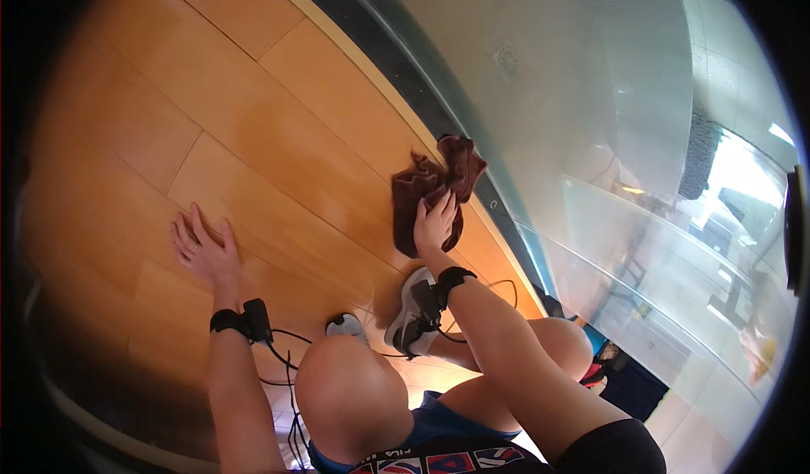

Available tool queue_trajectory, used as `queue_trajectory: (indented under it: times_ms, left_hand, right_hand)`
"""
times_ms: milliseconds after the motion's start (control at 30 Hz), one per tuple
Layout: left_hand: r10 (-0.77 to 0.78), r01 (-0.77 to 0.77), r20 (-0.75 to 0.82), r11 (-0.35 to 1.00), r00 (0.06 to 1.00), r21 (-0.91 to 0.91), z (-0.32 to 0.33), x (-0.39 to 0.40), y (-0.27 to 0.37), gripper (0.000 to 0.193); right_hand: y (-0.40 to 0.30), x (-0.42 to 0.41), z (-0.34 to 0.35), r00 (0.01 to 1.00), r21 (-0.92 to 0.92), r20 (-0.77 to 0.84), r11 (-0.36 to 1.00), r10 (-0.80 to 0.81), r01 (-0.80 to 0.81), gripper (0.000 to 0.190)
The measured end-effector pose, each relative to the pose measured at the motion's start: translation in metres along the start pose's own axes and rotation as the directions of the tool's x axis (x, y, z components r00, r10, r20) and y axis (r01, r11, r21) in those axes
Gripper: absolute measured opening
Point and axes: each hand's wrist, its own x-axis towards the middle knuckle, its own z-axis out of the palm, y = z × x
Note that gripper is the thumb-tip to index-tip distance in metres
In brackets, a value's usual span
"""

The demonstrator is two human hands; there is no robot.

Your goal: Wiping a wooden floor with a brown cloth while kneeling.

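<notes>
A crumpled brown cloth (411, 211) lies on the wood-plank floor (297, 139), up against the dark threshold strip (405, 63). My right hand (436, 224) rests flat on top of the cloth, its fingers pointing toward the bunched far end. Part of the cloth is hidden under that hand. Off to the left, my left hand (205, 246) is spread over the bare planks with nothing in it, apparently resting on them. Both wrists carry black straps with small boxes and cables.
Beyond the strip stands a glass panel (569, 126), with a round floor drain (507, 59) seen through it. My grey shoe (411, 309) is just below the cloth. Black cables (292, 404) hang beside my knee. A dark edge curves along the lower left.
</notes>
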Motion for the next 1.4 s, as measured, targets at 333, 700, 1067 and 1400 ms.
queue_trajectory:
  times_ms: [333, 700, 1067, 1400]
  left_hand:
    - [0.025, -0.025, -0.002, 1.000, 1.000, 0.009, 0.000, 0.011, -0.004, 0.057]
    - [0.030, -0.030, -0.003, 0.997, 1.000, 0.073, -0.008, 0.018, -0.016, 0.056]
    - [0.033, -0.033, 0.009, 0.999, 0.999, 0.027, -0.006, 0.020, -0.006, 0.059]
    - [0.036, -0.036, -0.008, 0.999, 0.999, -0.002, -0.005, 0.018, -0.014, 0.056]
  right_hand:
    - [-0.250, 0.041, 0.003, 0.663, 0.017, -0.143, 0.668, -0.735, 0.744, 0.068]
    - [-0.022, 0.022, -0.030, 0.848, -0.010, -0.051, 0.849, -0.528, 0.528, 0.060]
    - [0.082, 0.006, -0.005, 0.967, -0.105, -0.214, 0.988, -0.137, 0.117, 0.071]
    - [-0.182, 0.046, 0.003, 0.814, -0.019, -0.165, 0.827, -0.557, 0.562, 0.073]
